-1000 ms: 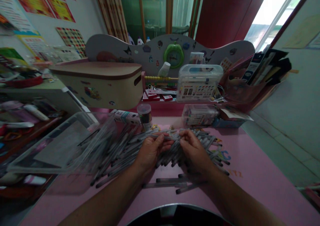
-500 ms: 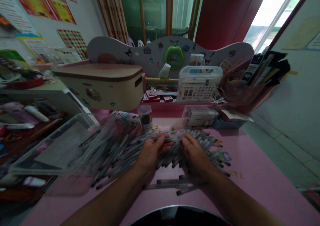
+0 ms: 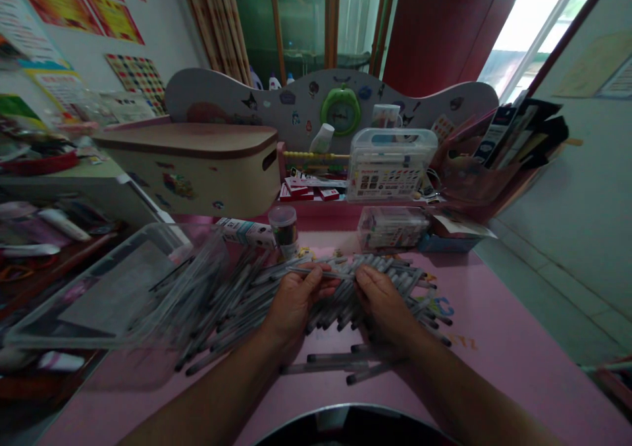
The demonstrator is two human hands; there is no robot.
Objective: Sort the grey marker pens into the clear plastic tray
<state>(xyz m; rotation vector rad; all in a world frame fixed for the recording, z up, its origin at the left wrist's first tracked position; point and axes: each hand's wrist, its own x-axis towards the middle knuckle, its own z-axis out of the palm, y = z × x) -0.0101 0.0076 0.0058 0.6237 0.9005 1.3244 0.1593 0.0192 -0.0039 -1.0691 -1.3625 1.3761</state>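
Between my two hands, a slim grey pen lies level above a heap of similar pens. My left hand has thumb and fingers closed round its left part. At its other end my right hand is pinched on the tip, with the fingertips partly hidden. Beneath both hands spread many translucent pens with dark ends, several overlapping. Closer to me, a few loose pens lie on the pink table. More pens spill from the clear plastic bin on the left.
Behind the pens stand a clear lidded cup, a clear box of pens and a carry case of markers. A large beige lidded box sits back left. A black rounded object is at the near edge.
Both hands keep their hold on the pen, almost unmoved. The whole view has shifted slightly, with the scene sliding a little to the left.
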